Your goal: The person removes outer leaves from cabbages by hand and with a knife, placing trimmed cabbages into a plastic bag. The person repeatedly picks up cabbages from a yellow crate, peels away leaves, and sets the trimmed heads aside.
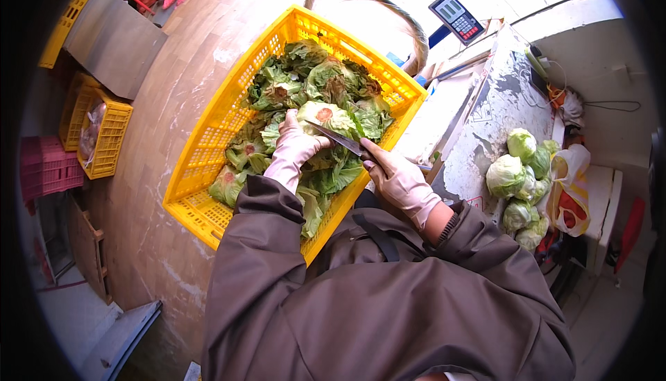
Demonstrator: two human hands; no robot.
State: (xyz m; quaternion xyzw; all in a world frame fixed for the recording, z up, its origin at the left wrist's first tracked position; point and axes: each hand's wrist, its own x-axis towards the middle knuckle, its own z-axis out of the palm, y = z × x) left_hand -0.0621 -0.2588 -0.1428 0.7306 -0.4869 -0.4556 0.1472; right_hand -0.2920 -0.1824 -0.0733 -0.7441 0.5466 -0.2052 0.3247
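A large yellow plastic crate (208,142) before me holds many heads of leafy lettuce (276,92) with browned stem ends. My left hand (296,144), in a pale glove, grips one lettuce head (335,118) from its left side, with the reddish cut stem facing up. In my right hand (400,178), also gloved, is a knife (338,136). Its dark blade points up and left, lying over the near side of that head, just below the stem. Whether the edge touches the leaves I cannot tell.
Right of me, several trimmed lettuce heads (504,175) lie on a worn table (468,147) beside a plastic bag (570,188). A scale display (457,17) stands beyond the crate. On the left are smaller yellow crates (106,136), a pink crate (52,170) and a grey panel (112,40).
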